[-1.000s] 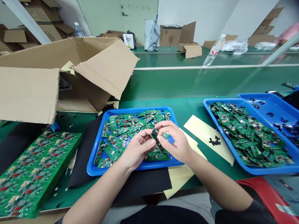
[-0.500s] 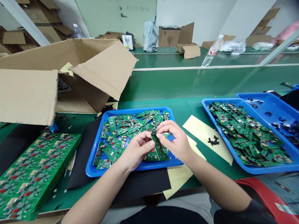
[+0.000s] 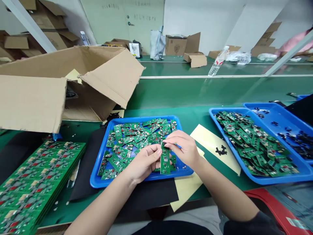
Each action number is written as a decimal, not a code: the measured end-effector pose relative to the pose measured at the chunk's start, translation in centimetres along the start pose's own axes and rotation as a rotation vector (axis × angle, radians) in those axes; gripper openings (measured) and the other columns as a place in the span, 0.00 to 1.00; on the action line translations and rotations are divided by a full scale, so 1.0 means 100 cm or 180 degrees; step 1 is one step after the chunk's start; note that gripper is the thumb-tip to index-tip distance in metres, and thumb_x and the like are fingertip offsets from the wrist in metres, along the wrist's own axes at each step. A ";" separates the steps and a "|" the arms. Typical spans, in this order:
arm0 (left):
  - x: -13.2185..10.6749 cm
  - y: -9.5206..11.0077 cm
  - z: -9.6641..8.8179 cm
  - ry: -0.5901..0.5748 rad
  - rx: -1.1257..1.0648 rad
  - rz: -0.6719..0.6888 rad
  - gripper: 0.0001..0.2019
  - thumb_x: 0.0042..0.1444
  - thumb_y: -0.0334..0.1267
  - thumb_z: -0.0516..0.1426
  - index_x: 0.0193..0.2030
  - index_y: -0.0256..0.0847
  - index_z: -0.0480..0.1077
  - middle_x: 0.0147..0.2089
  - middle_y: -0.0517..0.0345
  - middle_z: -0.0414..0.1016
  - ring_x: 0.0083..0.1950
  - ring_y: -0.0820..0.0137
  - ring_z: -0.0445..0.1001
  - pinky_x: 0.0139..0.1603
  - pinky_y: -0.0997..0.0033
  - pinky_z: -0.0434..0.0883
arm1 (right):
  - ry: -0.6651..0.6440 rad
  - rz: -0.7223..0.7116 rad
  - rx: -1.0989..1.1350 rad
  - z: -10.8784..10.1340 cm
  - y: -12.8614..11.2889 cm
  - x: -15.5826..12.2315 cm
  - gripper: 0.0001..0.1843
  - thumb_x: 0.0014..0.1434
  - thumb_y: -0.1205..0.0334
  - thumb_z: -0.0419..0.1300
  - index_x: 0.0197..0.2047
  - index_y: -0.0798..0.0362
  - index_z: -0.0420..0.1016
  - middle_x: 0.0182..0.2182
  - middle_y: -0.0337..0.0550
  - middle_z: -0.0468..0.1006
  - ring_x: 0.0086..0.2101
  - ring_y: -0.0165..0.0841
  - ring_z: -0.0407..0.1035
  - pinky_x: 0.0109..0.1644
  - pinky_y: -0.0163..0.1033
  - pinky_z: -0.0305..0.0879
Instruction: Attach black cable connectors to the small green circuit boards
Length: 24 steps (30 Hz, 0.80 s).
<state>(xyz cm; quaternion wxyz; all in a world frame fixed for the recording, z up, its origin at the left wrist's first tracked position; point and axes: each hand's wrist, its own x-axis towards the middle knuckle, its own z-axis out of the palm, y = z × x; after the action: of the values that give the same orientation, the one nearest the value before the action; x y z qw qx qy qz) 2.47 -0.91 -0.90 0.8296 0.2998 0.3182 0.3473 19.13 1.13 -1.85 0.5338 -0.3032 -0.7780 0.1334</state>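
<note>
My left hand [image 3: 144, 161] grips a small green circuit board [image 3: 165, 161] by its left edge, thumb on top, above the front right of a blue tray [image 3: 97, 166]. The fingers of my right hand [image 3: 183, 147] are pinched at the board's upper end, on a small black piece [image 3: 164, 143] that they mostly cover. Many similar loose boards [image 3: 132, 133] lie in the tray below. To the right, several black pieces [image 3: 221, 150] sit on a cream paper strip [image 3: 207, 137].
A second blue tray [image 3: 259, 179] heaped with boards stands at right, beside a blue tray [image 3: 271, 114] of black parts. Stacked board panels [image 3: 41, 176] lie at left. An open cardboard box [image 3: 110, 75] stands behind them. A water bottle [image 3: 218, 62] leans on the ledge.
The board in my hands has turned from slanted to nearly upright in view, its face now showing more. My right fingers remain at its upper end. The view has tilted slightly up.
</note>
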 end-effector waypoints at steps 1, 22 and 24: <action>0.000 0.000 0.001 -0.0030 -0.0051 0.0005 0.16 0.43 0.44 0.67 0.28 0.35 0.68 0.23 0.60 0.71 0.27 0.73 0.74 0.28 0.79 0.68 | 0.0012 0.0004 -0.0046 0.001 0.001 0.000 0.05 0.59 0.66 0.58 0.33 0.53 0.75 0.29 0.45 0.76 0.31 0.33 0.71 0.36 0.39 0.71; -0.002 0.001 0.001 0.0159 -0.0557 0.0037 0.11 0.47 0.40 0.65 0.29 0.33 0.72 0.22 0.57 0.74 0.23 0.75 0.73 0.25 0.81 0.69 | -0.0137 0.1645 0.0778 0.012 0.008 -0.005 0.10 0.60 0.54 0.55 0.35 0.51 0.69 0.28 0.41 0.76 0.29 0.33 0.72 0.31 0.37 0.69; -0.001 0.002 0.001 0.0189 -0.0500 0.0062 0.11 0.48 0.40 0.65 0.28 0.33 0.72 0.23 0.57 0.74 0.23 0.76 0.72 0.24 0.81 0.69 | 0.0002 0.1798 0.1002 0.016 0.012 -0.006 0.13 0.60 0.51 0.54 0.42 0.51 0.66 0.28 0.40 0.76 0.30 0.32 0.72 0.32 0.37 0.69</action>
<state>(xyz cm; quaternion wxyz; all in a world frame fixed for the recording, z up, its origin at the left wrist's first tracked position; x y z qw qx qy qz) 2.41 -0.91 -0.71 0.8374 0.2264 0.3115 0.3880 18.24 1.87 -3.51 0.5162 -0.4209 -0.6328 0.3949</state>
